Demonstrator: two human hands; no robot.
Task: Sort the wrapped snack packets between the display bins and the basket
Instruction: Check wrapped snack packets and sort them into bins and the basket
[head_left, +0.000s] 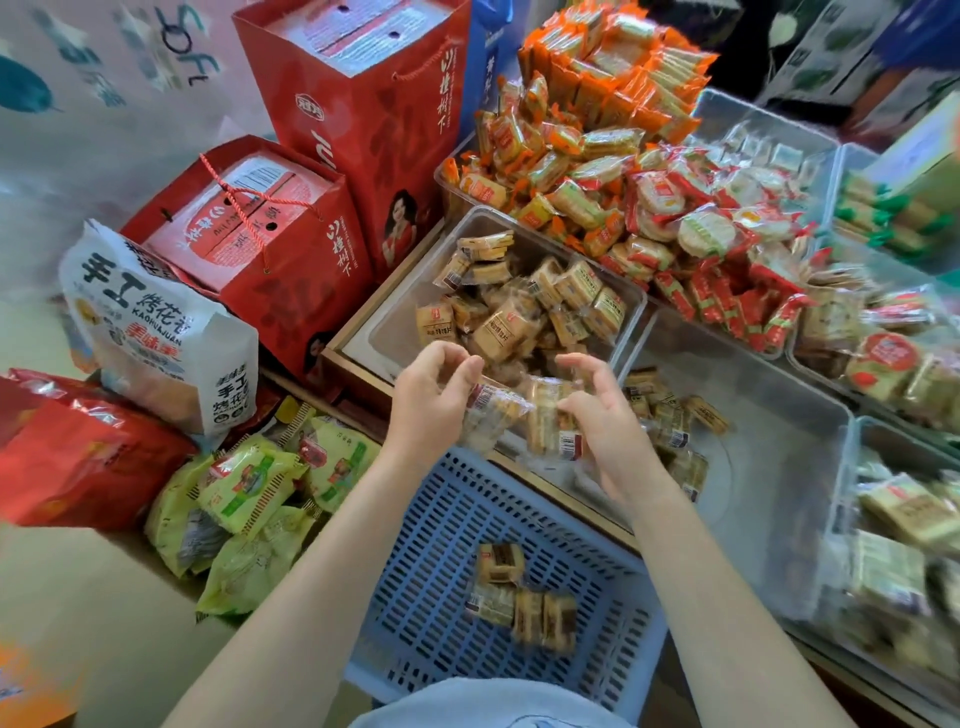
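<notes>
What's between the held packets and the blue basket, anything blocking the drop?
Nothing visible. Both hands hold packets above the basket's far rim; the blue basket below is open-topped, with a few packets on its floor.

A single wide-angle view is looking forward and steeply down from the wearer's head, close over both forearms, which are reaching in from the near edge. It is sitting almost directly above the blue basket (498, 545) at near centre and facing the clear display bins (769, 467) that are spreading from centre to far right. The red gift boxes (363, 104) are leaning at far left, and straight edges are bowing toward the borders. No second view is sharing the scene.
</notes>
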